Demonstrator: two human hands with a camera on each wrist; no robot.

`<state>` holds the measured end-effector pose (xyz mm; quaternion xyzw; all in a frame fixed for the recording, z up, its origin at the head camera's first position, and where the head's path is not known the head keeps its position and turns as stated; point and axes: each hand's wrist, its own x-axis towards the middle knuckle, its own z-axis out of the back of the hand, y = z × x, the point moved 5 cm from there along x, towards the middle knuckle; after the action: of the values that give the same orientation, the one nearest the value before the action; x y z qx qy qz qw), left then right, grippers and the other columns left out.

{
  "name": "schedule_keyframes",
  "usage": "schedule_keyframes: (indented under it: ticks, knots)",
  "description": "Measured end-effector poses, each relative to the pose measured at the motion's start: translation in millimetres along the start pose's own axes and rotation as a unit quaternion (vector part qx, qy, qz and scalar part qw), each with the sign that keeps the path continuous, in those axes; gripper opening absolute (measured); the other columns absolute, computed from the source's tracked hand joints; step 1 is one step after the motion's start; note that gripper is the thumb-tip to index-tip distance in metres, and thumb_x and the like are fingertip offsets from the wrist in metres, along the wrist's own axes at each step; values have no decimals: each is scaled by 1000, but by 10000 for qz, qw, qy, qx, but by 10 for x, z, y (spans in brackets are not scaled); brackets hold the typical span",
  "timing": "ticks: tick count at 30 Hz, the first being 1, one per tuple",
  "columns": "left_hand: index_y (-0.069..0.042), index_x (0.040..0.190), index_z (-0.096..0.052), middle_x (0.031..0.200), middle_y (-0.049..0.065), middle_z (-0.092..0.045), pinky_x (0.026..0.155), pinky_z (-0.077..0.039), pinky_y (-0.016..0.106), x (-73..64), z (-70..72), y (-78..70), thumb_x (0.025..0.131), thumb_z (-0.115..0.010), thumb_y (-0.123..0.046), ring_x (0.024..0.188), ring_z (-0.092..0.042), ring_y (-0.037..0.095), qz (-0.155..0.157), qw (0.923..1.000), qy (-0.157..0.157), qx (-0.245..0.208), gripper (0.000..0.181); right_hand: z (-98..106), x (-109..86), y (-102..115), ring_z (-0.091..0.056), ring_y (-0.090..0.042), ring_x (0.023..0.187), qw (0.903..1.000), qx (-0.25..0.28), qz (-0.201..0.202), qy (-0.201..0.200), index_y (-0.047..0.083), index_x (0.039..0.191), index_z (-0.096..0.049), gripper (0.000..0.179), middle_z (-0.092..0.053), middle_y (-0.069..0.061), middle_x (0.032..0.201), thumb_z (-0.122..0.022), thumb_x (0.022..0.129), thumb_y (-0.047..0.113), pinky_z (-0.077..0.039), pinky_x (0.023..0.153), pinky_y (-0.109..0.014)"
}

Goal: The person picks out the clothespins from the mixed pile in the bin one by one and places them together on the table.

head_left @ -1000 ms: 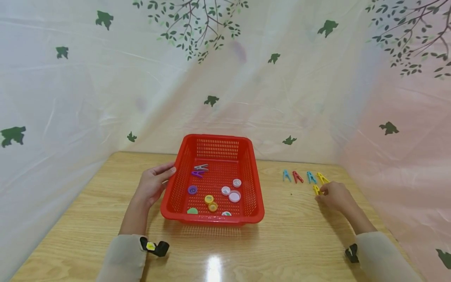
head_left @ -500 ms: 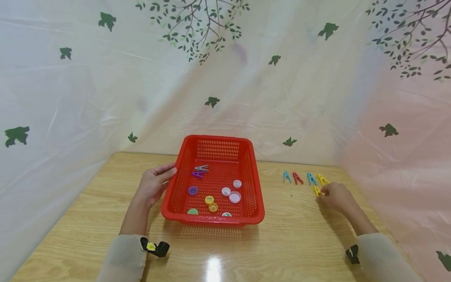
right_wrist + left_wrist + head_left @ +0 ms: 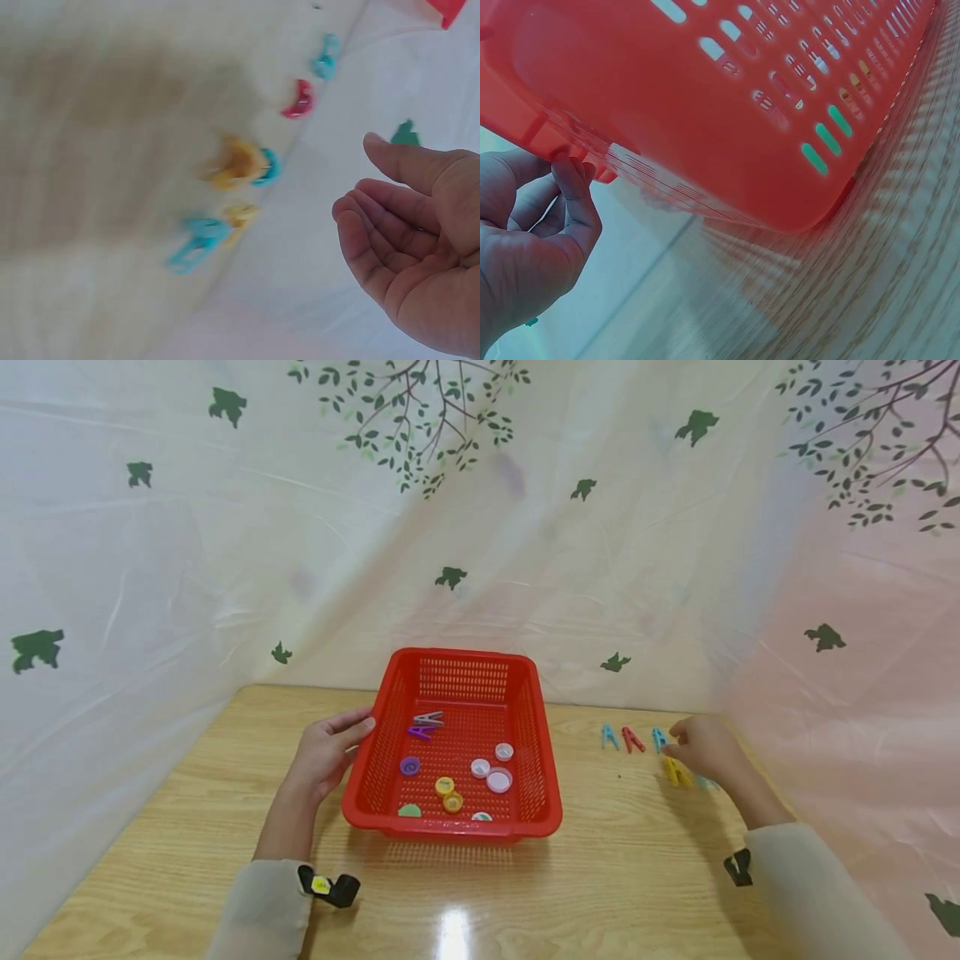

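My left hand (image 3: pixel 321 753) holds the left rim of a red plastic basket (image 3: pixel 450 828), thumb on top; the left wrist view shows the fingertips (image 3: pixel 570 169) bent at its edge. My right hand (image 3: pixel 708 750), its fingers loosely bent and nothing between thumb and fingers (image 3: pixel 352 214), is over the clothespins at the right. Closest below it are a yellow clothespin (image 3: pixel 674 772) and a blue clothespin (image 3: pixel 659 740); another blue one (image 3: pixel 196 246) and another yellow one (image 3: pixel 241 216) are partly or wholly hidden by the hand in the head view.
A red clothespin (image 3: pixel 633 740) and a light blue clothespin (image 3: pixel 610 737) lie farther left on the wooden table (image 3: pixel 615 877). Inside the basket are a grey clothespin (image 3: pixel 429 718), a purple clothespin (image 3: pixel 421 732) and several bottle caps (image 3: pixel 499 780). A patterned curtain (image 3: pixel 337 568) stands behind.
My right hand has let go of the yellow clothespin, risen and moved slightly away from me. A blue clothespin now shows beneath it. The left hand and basket have stayed put.
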<state>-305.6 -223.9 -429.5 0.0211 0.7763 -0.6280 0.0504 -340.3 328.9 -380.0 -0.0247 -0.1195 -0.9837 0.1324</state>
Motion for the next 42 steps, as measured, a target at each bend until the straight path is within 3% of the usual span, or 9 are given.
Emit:
schedule_keyframes:
  ticks: [4,10,15,23,25,32,38,42]
  knots:
    - [1,146,-54,120,1,-69,89,-60,30,2,-5,-7,96,-74,-21,104,-68,13,-2,10000,-5,28,58,142,143,151,-68,-42,90,10000,-58,18,46,-15,117,-67,41,-70,-31,103,-73,94,19,-57,79,-59]
    - [-2,147,-54,130,6,-66,91,-59,30,-19,-5,-13,96,-75,-24,108,-67,15,89,9999,-14,103,59,302,343,420,-69,-38,90,9999,-62,86,112,-13,119,-67,42,-71,-27,104,-71,96,21,-57,83,-57]
    - [-2,147,-54,128,5,-67,91,-59,30,-27,-12,-21,96,-75,-23,107,-67,14,104,9999,-7,73,59,395,462,664,-68,-40,95,9998,-13,212,17,-12,122,-66,41,-71,-28,109,-70,97,20,-57,87,-57]
    - [-5,147,-55,135,7,-64,92,-58,30,-51,-5,-31,95,-76,-27,111,-66,15,158,9997,21,172,61,557,622,1005,-66,-32,83,9979,-141,593,-237,-8,114,-71,31,-72,-21,98,-71,97,18,-56,82,-53]
    - [-6,147,-55,135,7,-64,92,-58,31,-54,-8,-30,95,-76,-27,110,-66,16,158,9997,18,174,60,583,657,1091,-65,-33,84,9974,-151,669,-243,-8,110,-72,29,-71,-22,96,-70,97,18,-56,81,-52]
    - [-6,147,-56,132,5,-65,92,-58,32,-42,0,-6,95,-76,-27,111,-67,16,166,9998,19,133,59,615,779,1403,-68,-39,101,9961,-54,831,-274,-10,122,-68,36,-71,-26,110,-71,97,16,-55,91,-55]
    - [-6,147,-55,131,5,-66,92,-58,32,-44,1,-12,95,-75,-27,110,-67,16,125,9999,37,108,59,643,853,1691,-68,-36,98,9943,-1,981,-429,-8,120,-70,34,-73,-23,107,-71,96,16,-56,91,-52]
    - [-4,147,-54,129,4,-67,91,-59,31,-51,-3,-20,96,-75,-26,108,-68,15,104,9999,48,90,60,635,880,1852,-66,-35,97,9952,112,865,-445,-6,121,-70,34,-72,-21,108,-72,97,17,-58,89,-49]
